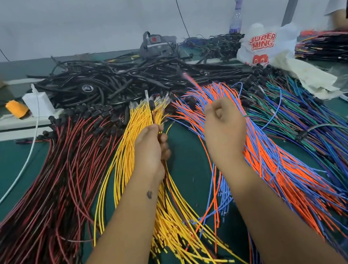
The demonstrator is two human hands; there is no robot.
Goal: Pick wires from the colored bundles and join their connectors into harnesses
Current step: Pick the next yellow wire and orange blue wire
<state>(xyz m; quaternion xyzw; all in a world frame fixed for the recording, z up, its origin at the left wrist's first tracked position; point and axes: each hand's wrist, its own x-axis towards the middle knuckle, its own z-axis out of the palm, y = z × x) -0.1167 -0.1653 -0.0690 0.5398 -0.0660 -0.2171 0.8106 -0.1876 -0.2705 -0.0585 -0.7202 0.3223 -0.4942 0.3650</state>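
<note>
Tangling is your main risk. Your left hand (151, 145) grips a few thin yellow and dark wires (152, 112) pointing to 12 o'clock over the yellow wire bundle (125, 161). Your right hand (223, 125), a closed fist above the orange-and-blue wire bundle (261, 153) at 2 o'clock, may hold a blurred wire; I cannot tell. Pulling could drag neighbours along.
</note>
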